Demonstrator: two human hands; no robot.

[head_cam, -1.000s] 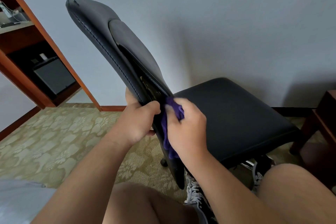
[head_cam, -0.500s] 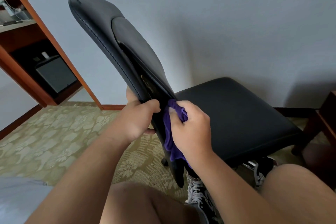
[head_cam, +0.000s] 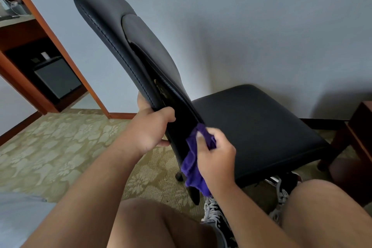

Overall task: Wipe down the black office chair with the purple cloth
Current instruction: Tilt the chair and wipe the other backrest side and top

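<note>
Purple cloth (head_cam: 191,169) sits bunched in the right hand (head_cam: 216,159), whose grip pinches it against the lower rear of the black office chair (head_cam: 261,137), near where the backrest (head_cam: 112,32) meets the seat (head_cam: 241,110). The left hand (head_cam: 149,133) has its grip wrapped round the backrest's edge, seemingly to steady it. The job looks partway at best: the lower back is being wiped, and nothing shows whether the seat or upper backrest are done.

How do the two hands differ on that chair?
The left hand grips the edge of the backrest bare, while the right hand holds the purple cloth. The left hand sits higher; the right hand is lower, near the seat. Both curl their fingers at the same backrest.
</note>
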